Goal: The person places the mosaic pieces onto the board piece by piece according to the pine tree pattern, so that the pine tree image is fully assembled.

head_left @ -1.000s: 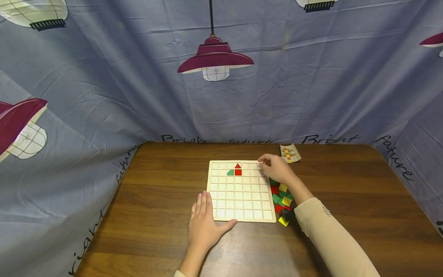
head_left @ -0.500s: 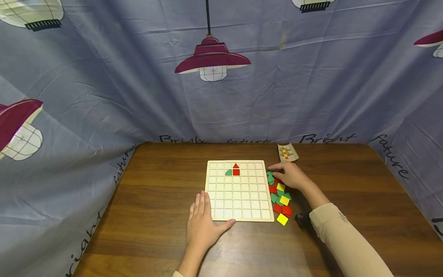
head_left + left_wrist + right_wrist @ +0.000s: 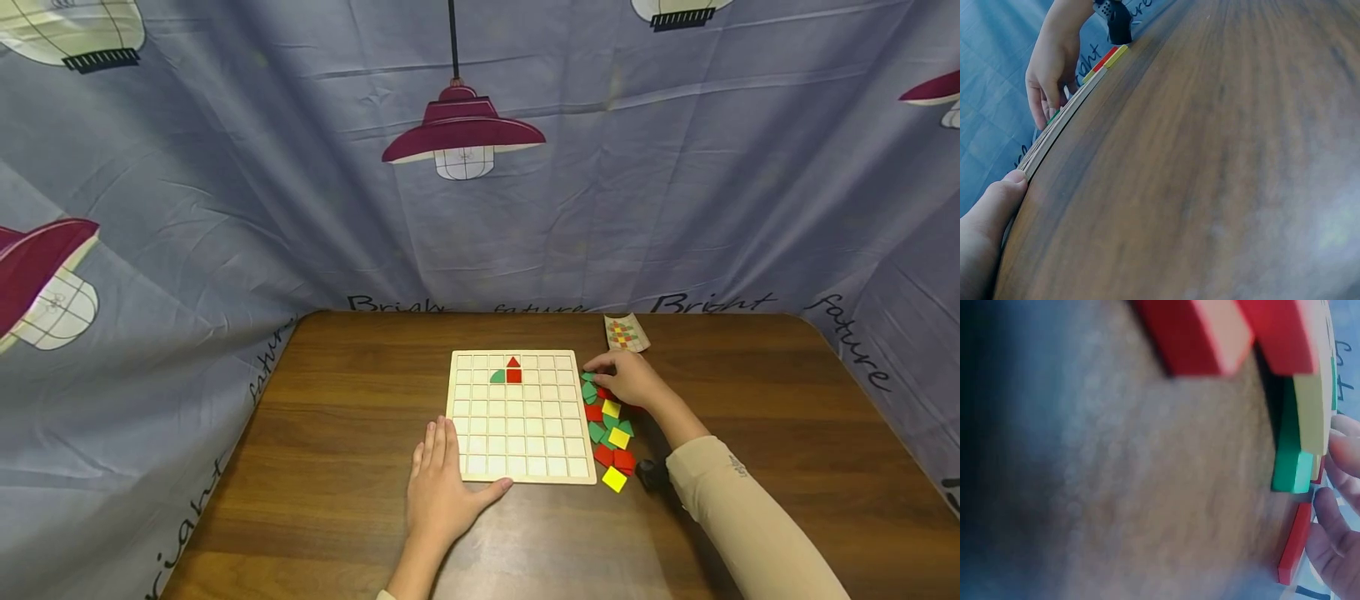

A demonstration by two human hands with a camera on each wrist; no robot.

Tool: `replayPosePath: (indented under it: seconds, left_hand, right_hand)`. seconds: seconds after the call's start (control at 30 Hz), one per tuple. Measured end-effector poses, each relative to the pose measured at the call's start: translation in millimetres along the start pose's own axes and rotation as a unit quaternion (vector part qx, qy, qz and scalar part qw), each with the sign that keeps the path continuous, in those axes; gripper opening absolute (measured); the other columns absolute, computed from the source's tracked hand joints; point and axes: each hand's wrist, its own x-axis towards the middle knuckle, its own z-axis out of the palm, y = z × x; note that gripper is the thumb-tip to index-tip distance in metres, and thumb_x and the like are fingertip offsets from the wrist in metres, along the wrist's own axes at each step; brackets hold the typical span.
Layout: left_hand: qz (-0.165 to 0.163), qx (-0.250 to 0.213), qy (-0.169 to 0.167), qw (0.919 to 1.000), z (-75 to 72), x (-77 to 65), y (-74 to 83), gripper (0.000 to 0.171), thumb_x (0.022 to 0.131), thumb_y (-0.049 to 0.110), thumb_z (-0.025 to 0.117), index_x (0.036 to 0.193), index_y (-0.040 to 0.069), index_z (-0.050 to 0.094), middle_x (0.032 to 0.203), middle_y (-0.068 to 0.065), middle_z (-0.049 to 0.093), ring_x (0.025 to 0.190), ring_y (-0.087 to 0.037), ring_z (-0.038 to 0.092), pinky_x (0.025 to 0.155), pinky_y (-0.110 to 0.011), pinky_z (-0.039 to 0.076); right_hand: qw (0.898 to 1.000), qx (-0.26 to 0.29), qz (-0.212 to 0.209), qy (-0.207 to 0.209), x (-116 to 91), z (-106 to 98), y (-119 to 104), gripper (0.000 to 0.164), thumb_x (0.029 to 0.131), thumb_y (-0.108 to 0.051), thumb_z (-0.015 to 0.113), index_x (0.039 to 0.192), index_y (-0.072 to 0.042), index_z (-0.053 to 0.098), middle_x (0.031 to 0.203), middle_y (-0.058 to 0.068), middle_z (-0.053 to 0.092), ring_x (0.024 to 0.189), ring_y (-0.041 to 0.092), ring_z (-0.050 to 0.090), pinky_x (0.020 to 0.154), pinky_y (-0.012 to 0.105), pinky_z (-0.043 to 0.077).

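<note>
A pale grid board [image 3: 525,427] lies on the table, bearing a red triangle [image 3: 513,362], a red square [image 3: 513,377] and a green quarter-round tile [image 3: 498,377]. My left hand [image 3: 441,496] rests with straight fingers along the board's left edge; its thumb [image 3: 1015,177] touches the near edge. Beside the far right corner, my right hand [image 3: 632,380] reaches down to the loose tiles. Its bent fingertips are at a green tile [image 3: 588,377]; whether they pinch it is unclear. In the right wrist view, thumb and fingers [image 3: 1342,447] sit just past a green tile [image 3: 1288,472].
Loose red, green and yellow tiles lie along the board's right side, with a yellow square [image 3: 614,479] nearest. A small patterned card [image 3: 627,333] lies behind the right hand. A black camera [image 3: 651,475] sits under the right wrist. A printed curtain [image 3: 480,242] hangs behind the table.
My right hand has moved from above the board's far right corner down and right to the loose tiles, then stayed nearly still. The left hand and the tiles on the board have not moved.
</note>
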Motion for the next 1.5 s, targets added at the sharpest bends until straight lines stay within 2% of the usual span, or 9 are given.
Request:
replayPosePath:
  seconds: [0.1, 0.2, 0.43, 0.6, 0.77, 0.9, 1.03, 1.3, 1.5]
  left_hand:
    - [0.0, 0.002, 0.0, 1.0, 0.5, -0.6, 0.1, 0.131, 0.068, 0.094, 0.048, 0.158, 0.003, 0.021, 0.166, -0.011, 0.02, 0.155, -0.026, 0.016, 0.126, -0.046, 0.019]
    - [0.001, 0.004, 0.002, 1.0, 1.1, -0.8, 0.0, 0.131, 0.068, 0.095, 0.047, 0.158, 0.003, 0.021, 0.166, -0.01, 0.02, 0.155, -0.026, 0.016, 0.126, -0.046, 0.019]
    - [0.001, 0.004, 0.009, 1.0, 1.1, -0.7, -0.8, 0.131, 0.067, 0.094, 0.048, 0.157, 0.003, 0.022, 0.166, -0.01, 0.022, 0.155, -0.026, 0.018, 0.126, -0.046, 0.02]
    - [0.002, 0.004, 0.009, 1.0, 0.7, -0.1, -0.3, 0.13, 0.068, 0.094, 0.049, 0.157, 0.003, 0.022, 0.166, -0.01, 0.022, 0.155, -0.026, 0.018, 0.126, -0.045, 0.02]
    - [0.002, 0.003, 0.008, 1.0, 0.7, 0.4, 0.0, 0.13, 0.068, 0.093, 0.049, 0.157, 0.003, 0.022, 0.166, -0.01, 0.022, 0.155, -0.026, 0.018, 0.126, -0.045, 0.02]
    - [0.001, 0.004, 0.007, 1.0, 1.1, 0.1, -0.5, 0.13, 0.068, 0.094, 0.049, 0.157, 0.003, 0.022, 0.166, -0.011, 0.021, 0.155, -0.027, 0.018, 0.126, -0.046, 0.019]
    - [0.001, 0.007, 0.006, 1.0, 1.9, -0.4, -1.3, 0.131, 0.068, 0.095, 0.047, 0.157, 0.003, 0.022, 0.166, -0.011, 0.021, 0.155, -0.026, 0.017, 0.126, -0.046, 0.019]
    - [0.001, 0.006, 0.009, 0.9999, 3.2, -1.5, -1.7, 0.131, 0.067, 0.096, 0.046, 0.157, 0.003, 0.023, 0.166, -0.011, 0.021, 0.155, -0.026, 0.017, 0.126, -0.045, 0.019]
    - [0.001, 0.004, 0.008, 1.0, 2.3, -1.1, -1.4, 0.131, 0.067, 0.095, 0.046, 0.157, 0.003, 0.024, 0.165, -0.011, 0.022, 0.155, -0.027, 0.018, 0.126, -0.046, 0.02]
  right_hand:
    - [1.0, 0.002, 0.002, 0.004, 0.4, 0.1, 0.5, 0.026, 0.094, -0.006, 0.063, 0.119, -0.007, 0.071, 0.11, 0.014, 0.067, 0.101, 0.03, 0.06, 0.087, 0.046, 0.052]
    - [1.0, -0.003, 0.006, 0.011, 1.1, 1.0, 0.9, 0.026, 0.095, -0.009, 0.063, 0.12, -0.006, 0.069, 0.107, 0.013, 0.065, 0.095, 0.027, 0.058, 0.081, 0.041, 0.05]
    - [0.999, -0.039, 0.017, 0.023, 1.2, 0.8, -0.3, 0.014, 0.094, -0.022, 0.067, 0.103, -0.011, 0.071, 0.094, 0.006, 0.063, 0.08, 0.02, 0.056, 0.07, 0.034, 0.047]
    - [0.999, -0.038, 0.006, 0.028, 3.7, 0.6, 0.7, 0.013, 0.094, -0.014, 0.067, 0.104, -0.01, 0.074, 0.101, 0.011, 0.067, 0.09, 0.027, 0.062, 0.079, 0.043, 0.053]
    - [0.999, -0.035, -0.013, 0.036, 5.5, 1.0, 0.5, 0.02, 0.094, -0.005, 0.063, 0.109, -0.009, 0.076, 0.113, 0.016, 0.069, 0.105, 0.036, 0.064, 0.089, 0.052, 0.054]
    - [0.999, -0.039, 0.012, 0.035, 3.9, 0.7, -1.0, 0.025, 0.095, -0.019, 0.066, 0.115, -0.007, 0.072, 0.109, 0.014, 0.068, 0.1, 0.032, 0.064, 0.084, 0.047, 0.054]
    - [0.997, -0.05, 0.044, 0.036, 1.2, -2.1, -2.4, 0.032, 0.091, -0.031, 0.071, 0.112, -0.007, 0.071, 0.103, 0.01, 0.068, 0.093, 0.026, 0.063, 0.078, 0.043, 0.053]
    - [0.999, -0.033, 0.027, 0.027, 2.5, -1.5, -0.3, 0.027, 0.093, -0.021, 0.069, 0.114, -0.004, 0.071, 0.109, 0.015, 0.067, 0.101, 0.031, 0.062, 0.088, 0.049, 0.053]
    - [0.998, -0.032, 0.011, 0.043, 2.2, 0.5, 3.7, 0.025, 0.091, -0.019, 0.071, 0.112, -0.005, 0.071, 0.105, 0.014, 0.067, 0.098, 0.03, 0.062, 0.087, 0.049, 0.053]
